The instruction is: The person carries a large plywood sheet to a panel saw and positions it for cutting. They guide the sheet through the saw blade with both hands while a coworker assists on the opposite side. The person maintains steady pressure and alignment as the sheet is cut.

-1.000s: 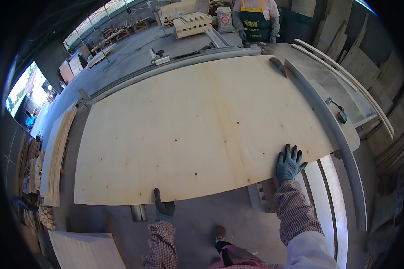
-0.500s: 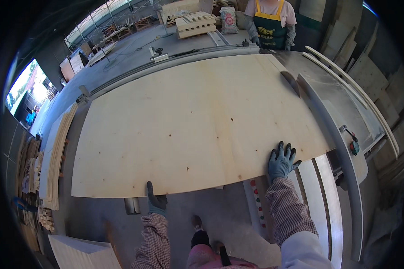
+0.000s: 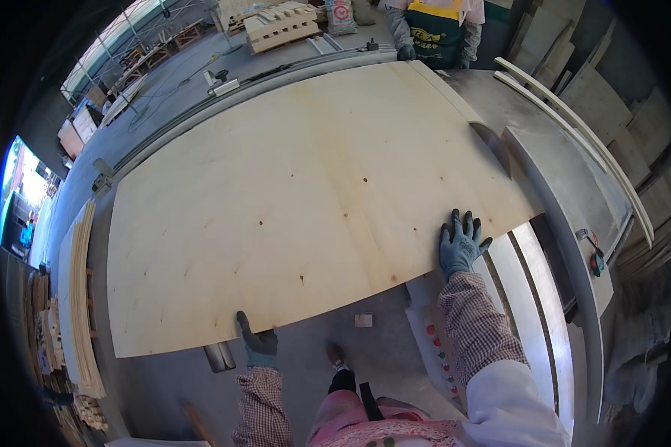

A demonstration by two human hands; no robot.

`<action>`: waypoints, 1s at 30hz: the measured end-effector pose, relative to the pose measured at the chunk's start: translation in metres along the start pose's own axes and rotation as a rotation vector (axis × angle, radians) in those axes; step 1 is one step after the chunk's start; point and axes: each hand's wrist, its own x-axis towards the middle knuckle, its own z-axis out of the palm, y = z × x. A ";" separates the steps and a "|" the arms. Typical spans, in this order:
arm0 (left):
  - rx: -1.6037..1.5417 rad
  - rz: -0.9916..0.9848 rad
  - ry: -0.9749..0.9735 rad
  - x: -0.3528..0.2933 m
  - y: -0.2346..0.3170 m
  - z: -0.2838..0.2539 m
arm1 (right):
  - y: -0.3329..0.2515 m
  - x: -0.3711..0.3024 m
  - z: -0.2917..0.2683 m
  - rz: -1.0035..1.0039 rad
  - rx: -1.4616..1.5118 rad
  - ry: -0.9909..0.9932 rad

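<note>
A large pale plywood sheet [image 3: 313, 201] with small dark knots lies across the saw table. My left hand [image 3: 258, 344], in a grey-blue glove with dark fingertips, grips its near edge, thumb on top and the other fingers hidden beneath. Near the sheet's right corner, my gloved right hand [image 3: 461, 244] rests flat on the surface, fingers spread. Beyond that hand a round saw blade [image 3: 492, 147] stands up at the sheet's right side, and a thin cut line runs from it to the far edge. The long metal fence [image 3: 558, 208] runs along the right.
Across the table stands a person in a green and yellow apron [image 3: 434, 33], a gloved hand by the sheet's far corner. Two wooden strips [image 3: 566, 112] lie at far right. Stacked boards [image 3: 78, 298] stand at left; red and green buttons [image 3: 438, 350] line the machine's near side.
The sheet has slid away from me past the blade, and the cut line is longer. Both my hands moved with it. My view has also turned somewhat.
</note>
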 end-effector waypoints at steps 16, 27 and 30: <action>-0.032 -0.096 0.039 -0.005 0.008 0.022 | 0.000 0.000 0.001 0.011 -0.008 0.074; -0.157 -0.197 0.005 0.002 0.025 0.020 | -0.003 -0.009 0.007 0.025 0.004 0.070; -0.143 -0.236 0.020 -0.001 0.029 0.016 | -0.006 -0.015 0.008 0.018 0.031 0.074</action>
